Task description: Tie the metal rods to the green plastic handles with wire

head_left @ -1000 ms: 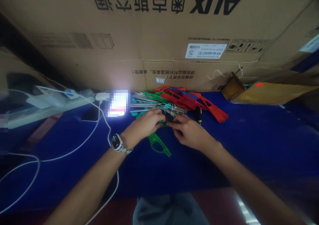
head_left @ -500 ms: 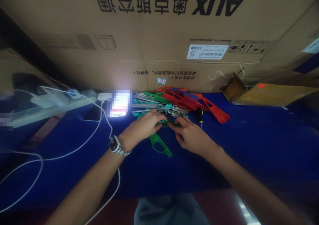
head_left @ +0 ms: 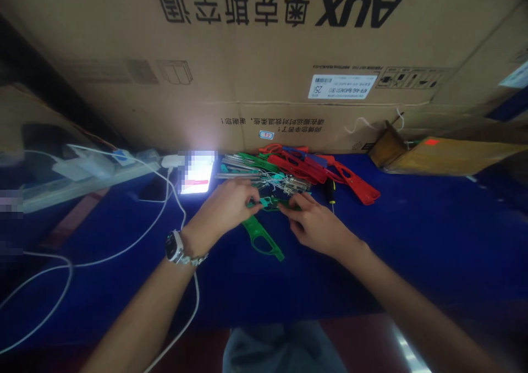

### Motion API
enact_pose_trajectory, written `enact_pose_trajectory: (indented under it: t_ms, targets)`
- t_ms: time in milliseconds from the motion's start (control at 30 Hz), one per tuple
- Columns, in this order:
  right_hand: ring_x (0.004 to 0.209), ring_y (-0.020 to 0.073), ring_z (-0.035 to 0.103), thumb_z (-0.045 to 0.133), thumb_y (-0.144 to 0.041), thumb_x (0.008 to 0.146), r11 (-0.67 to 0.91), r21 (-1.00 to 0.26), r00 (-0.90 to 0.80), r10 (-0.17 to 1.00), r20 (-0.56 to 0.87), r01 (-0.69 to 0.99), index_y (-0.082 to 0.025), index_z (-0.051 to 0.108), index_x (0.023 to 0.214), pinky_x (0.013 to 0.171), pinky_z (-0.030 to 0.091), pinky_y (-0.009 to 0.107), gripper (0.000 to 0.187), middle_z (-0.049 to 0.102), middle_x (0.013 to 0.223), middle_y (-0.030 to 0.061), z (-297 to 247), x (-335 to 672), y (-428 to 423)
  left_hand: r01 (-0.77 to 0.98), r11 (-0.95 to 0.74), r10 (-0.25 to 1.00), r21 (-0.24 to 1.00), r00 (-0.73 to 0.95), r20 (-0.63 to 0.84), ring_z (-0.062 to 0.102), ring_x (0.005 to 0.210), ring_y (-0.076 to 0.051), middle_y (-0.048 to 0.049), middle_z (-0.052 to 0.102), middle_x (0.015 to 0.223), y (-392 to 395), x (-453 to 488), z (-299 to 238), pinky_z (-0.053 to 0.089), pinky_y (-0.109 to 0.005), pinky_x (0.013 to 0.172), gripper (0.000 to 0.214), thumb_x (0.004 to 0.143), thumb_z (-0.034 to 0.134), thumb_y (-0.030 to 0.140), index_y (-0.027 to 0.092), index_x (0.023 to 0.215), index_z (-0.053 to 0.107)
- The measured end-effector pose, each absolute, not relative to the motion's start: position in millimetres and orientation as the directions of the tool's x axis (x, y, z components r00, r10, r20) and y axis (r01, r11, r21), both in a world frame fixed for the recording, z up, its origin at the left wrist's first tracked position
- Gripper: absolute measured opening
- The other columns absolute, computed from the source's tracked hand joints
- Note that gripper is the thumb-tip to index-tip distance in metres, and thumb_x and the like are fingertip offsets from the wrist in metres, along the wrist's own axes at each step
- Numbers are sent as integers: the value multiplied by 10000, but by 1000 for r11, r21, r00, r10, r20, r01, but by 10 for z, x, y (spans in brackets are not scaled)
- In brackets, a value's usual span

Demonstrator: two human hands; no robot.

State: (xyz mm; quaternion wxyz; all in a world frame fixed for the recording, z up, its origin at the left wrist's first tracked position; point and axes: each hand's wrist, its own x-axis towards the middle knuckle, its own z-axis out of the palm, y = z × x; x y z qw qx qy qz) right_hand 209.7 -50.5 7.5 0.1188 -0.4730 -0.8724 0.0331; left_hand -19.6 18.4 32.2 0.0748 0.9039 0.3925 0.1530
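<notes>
A pile of plastic-handled tools lies on the blue table top (head_left: 412, 235) against a big cardboard box: red ones (head_left: 350, 180), green ones (head_left: 256, 161) and thin metal parts (head_left: 295, 184). My left hand (head_left: 225, 208), with a watch (head_left: 175, 247) on the wrist, has its fingers curled and pinches the front end of a green tool (head_left: 262, 240). My right hand (head_left: 315, 224) pinches the same green piece from the right, fingers pressed together. The two hands meet at the pile's near edge.
A lit phone (head_left: 197, 172) lies left of the pile. White cables (head_left: 124, 246) run from a power strip (head_left: 82, 169) across the left of the table. A large AUX cardboard box (head_left: 272, 59) stands behind; a smaller flat carton (head_left: 445, 154) lies at the right.
My left hand has drawn back a little toward me and to the left, its wrist turning. The right hand and the green tool have hardly moved.
</notes>
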Motion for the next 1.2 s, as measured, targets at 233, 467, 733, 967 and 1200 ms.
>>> enact_pose_trajectory:
  t_ms: [233, 467, 733, 967, 1200]
  targets:
    - [1039, 268, 589, 486, -103, 884, 551, -169, -526, 833, 172, 817, -146, 638, 1333, 902, 578, 448, 476, 592, 1079, 136, 75, 2109, -499, 722, -657, 754, 217, 623, 209, 617, 634, -207, -23, 624, 597, 106, -106, 169, 465, -317, 564, 147, 874, 661, 262, 213, 773, 755]
    - [1053, 265, 583, 480, -104, 896, 563, -199, -536, 826, 174, 802, -138, 635, 1339, 921, 567, 448, 471, 585, 1071, 134, 55, 2133, -484, 708, -634, 773, 310, 589, 235, 583, 579, -179, -3, 597, 571, 139, -82, 107, 421, -299, 517, 176, 862, 638, 268, 229, 715, 729]
    - [1053, 269, 573, 480, -94, 894, 579, -219, -549, 815, 186, 785, -121, 640, 1335, 929, 562, 465, 469, 582, 1060, 140, 43, 2146, -473, 739, -609, 793, 288, 573, 207, 611, 676, -224, -24, 624, 630, 102, -34, 111, 476, -346, 575, 112, 820, 696, 301, 214, 751, 704]
    - [1024, 267, 580, 492, -134, 929, 580, -241, -542, 814, 209, 778, -109, 651, 1319, 924, 566, 459, 421, 594, 1033, 141, 47, 2131, -480, 729, -681, 719, 73, 645, 258, 647, 772, -251, -62, 630, 638, 13, 53, 157, 528, -368, 653, 195, 868, 623, 252, 184, 691, 669]
    - [1061, 268, 571, 525, -181, 939, 583, -271, -536, 812, 232, 766, -132, 636, 1323, 944, 562, 457, 403, 584, 1071, 137, 9, 2144, -477, 722, -689, 724, 61, 688, 38, 665, 857, -278, -114, 695, 765, -44, 37, 238, 531, -405, 752, 293, 953, 474, 167, 142, 770, 701]
